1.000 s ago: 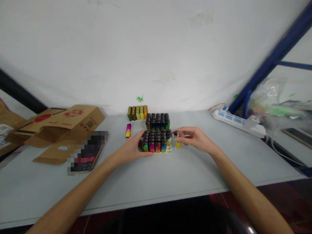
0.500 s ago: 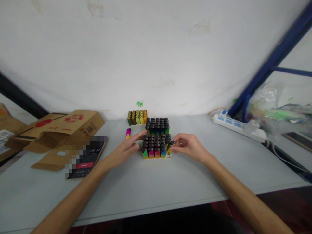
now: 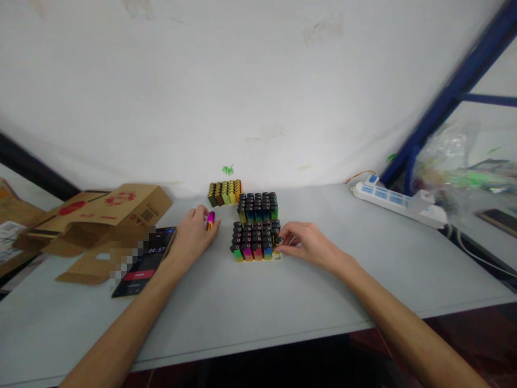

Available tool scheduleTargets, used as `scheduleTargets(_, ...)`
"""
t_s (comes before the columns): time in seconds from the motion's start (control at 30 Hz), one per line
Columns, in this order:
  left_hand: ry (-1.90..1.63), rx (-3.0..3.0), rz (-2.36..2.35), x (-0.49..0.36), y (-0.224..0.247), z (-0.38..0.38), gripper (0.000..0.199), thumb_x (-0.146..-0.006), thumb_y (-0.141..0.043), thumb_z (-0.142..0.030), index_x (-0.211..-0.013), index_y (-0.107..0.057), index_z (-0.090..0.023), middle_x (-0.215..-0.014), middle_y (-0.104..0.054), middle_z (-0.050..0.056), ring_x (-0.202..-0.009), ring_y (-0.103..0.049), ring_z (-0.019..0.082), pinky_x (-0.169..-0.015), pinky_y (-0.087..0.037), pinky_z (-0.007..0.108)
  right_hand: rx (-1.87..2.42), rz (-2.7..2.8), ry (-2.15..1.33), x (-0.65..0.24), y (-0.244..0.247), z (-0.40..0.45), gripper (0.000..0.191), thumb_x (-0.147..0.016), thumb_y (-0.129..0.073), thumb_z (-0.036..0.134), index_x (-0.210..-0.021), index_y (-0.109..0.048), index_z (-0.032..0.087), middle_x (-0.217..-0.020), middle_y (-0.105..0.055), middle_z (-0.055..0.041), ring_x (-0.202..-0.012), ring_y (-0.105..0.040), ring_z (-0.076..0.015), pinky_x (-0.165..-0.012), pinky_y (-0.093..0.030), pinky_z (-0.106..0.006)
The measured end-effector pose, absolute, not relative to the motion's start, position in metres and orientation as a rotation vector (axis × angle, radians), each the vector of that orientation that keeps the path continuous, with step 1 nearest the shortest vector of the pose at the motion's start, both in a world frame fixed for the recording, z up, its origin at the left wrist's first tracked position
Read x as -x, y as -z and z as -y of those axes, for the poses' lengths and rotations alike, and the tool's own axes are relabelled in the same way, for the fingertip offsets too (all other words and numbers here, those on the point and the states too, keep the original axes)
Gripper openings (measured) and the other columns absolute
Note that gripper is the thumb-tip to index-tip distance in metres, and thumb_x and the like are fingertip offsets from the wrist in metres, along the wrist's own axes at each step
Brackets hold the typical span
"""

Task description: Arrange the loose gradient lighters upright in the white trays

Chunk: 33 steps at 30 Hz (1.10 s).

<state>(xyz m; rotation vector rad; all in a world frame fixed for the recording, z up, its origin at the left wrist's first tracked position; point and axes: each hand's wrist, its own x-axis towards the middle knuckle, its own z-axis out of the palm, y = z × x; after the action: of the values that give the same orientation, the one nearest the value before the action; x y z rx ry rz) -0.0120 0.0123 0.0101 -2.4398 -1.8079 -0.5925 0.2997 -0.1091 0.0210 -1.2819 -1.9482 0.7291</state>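
Observation:
A block of upright lighters (image 3: pixel 252 242) with black tops and coloured bodies stands in a pale tray (image 3: pixel 277 257) in the middle of the table. My right hand (image 3: pixel 305 242) pinches a black-topped lighter (image 3: pixel 279 241) at the tray's right front corner; its body is mostly hidden. To the left, a single pink and yellow lighter (image 3: pixel 210 220) stands on the table. Around it is my left hand (image 3: pixel 194 231), thumb on its right and fingers on its left, spread apart.
Behind the front block stands a second block of dark lighters (image 3: pixel 257 207), with gold-topped lighters (image 3: pixel 225 193) by the wall. Cardboard boxes (image 3: pixel 133 205) and a phone (image 3: pixel 145 269) lie left. A power strip (image 3: pixel 398 202) and plastic bags (image 3: pixel 452 151) are at the right.
My left hand has moved left from beside the front block to the pink and yellow lighter. My right hand's lighter has shifted slightly toward the tray corner. The view has turned slightly.

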Motion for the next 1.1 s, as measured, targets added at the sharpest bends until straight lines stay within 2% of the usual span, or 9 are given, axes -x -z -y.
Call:
scheduleTargets(0.1,0.410,2.393,1.895,0.010,-0.007,-0.017,0.036,-0.096,-0.056,-0.046,-0.117,-0.054,-0.018,-0.104,-0.068,0.013,-0.091,-0.068,0.030,-0.082,-0.054,0.038,1.327,1.979,-0.689,-0.297,-0.021,0.109,0.019,-0.086,-0.083,0.024,-0.087,-0.065,0.019,-0.078,-0.072,-0.0001,-0.069,-0.068,-0.0145,-0.066,-0.053,-0.025)
scheduleTargets(0.2,0.388,2.365,1.948,0.009,-0.008,-0.021,0.036,-0.096,-0.055,-0.046,-0.119,-0.052,-0.019,-0.101,-0.071,0.012,-0.091,-0.069,0.031,-0.081,-0.052,0.038,1.331,2.039,-0.662,-0.297,-0.019,0.108,0.022,-0.086,-0.084,0.027,-0.086,-0.064,0.019,-0.076,-0.068,0.0010,-0.066,-0.063,-0.0138,-0.062,-0.048,-0.024)
scheduleTargets(0.37,0.343,2.416,2.006,0.012,-0.011,-0.025,0.026,-0.094,-0.056,-0.040,-0.111,-0.051,-0.021,-0.084,-0.072,0.006,-0.082,-0.070,0.029,-0.072,-0.047,0.033,1.327,2.176,-0.606,-0.304,-0.018,0.108,0.029,-0.093,-0.077,0.045,-0.091,-0.066,0.019,-0.081,-0.069,-0.0017,-0.070,-0.063,-0.0161,-0.065,-0.046,-0.027)
scheduleTargets(0.47,0.327,2.475,2.010,0.017,-0.011,-0.025,0.027,-0.091,-0.059,-0.042,-0.107,-0.050,-0.022,-0.079,-0.072,0.003,-0.078,-0.070,0.028,-0.067,-0.045,0.032,1.378,2.232,-0.593,-0.309,-0.024,0.110,0.027,-0.098,-0.070,0.045,-0.097,-0.068,0.018,-0.083,-0.072,-0.0039,-0.072,-0.066,-0.0176,-0.067,-0.048,-0.028)
scheduleTargets(0.7,0.332,2.566,1.986,0.025,-0.015,-0.019,0.025,-0.088,-0.057,-0.043,-0.100,-0.051,-0.022,-0.085,-0.074,0.006,-0.081,-0.072,0.027,-0.074,-0.048,0.034,1.424,2.245,-0.582,-0.315,-0.031,0.113,0.028,-0.100,-0.066,0.045,-0.099,-0.070,0.017,-0.086,-0.074,-0.0063,-0.075,-0.068,-0.0195,-0.071,-0.051,-0.031)
scheduleTargets(0.9,0.389,2.663,2.005,0.028,-0.017,-0.015,0.031,-0.083,-0.063,-0.050,-0.097,-0.055,-0.023,-0.081,-0.075,0.003,-0.078,-0.073,0.025,-0.073,-0.051,0.033,1.436,2.253,-0.574,-0.318,-0.029,0.112,0.032,-0.101,-0.064,0.049,-0.100,-0.070,0.017,-0.086,-0.074,-0.0062,-0.074,-0.068,-0.0195,-0.071,-0.051,-0.031)
scheduleTargets(1.0,0.420,2.669,1.986,0.028,-0.015,-0.015,0.039,-0.085,-0.062,-0.058,-0.100,-0.059,-0.021,-0.081,-0.074,0.004,-0.076,-0.072,0.025,-0.075,-0.053,0.034,1.440,2.256,-0.583,-0.319,-0.032,0.113,0.036,-0.100,-0.064,0.052,-0.101,-0.070,0.017,-0.085,-0.074,-0.0062,-0.074,-0.068,-0.0200,-0.072,-0.051,-0.032)
scheduleTargets(1.1,0.503,2.578,1.910,0.026,-0.014,-0.019,0.047,-0.088,-0.058,-0.060,-0.108,-0.064,-0.017,-0.090,-0.074,0.009,-0.080,-0.072,0.026,-0.080,-0.055,0.036,1.449,2.253,-0.611,-0.320,-0.035,0.114,0.041,-0.097,-0.065,0.058,-0.104,-0.071,0.018,-0.087,-0.075,-0.0059,-0.074,-0.068,-0.0202,-0.073,-0.051,-0.032)
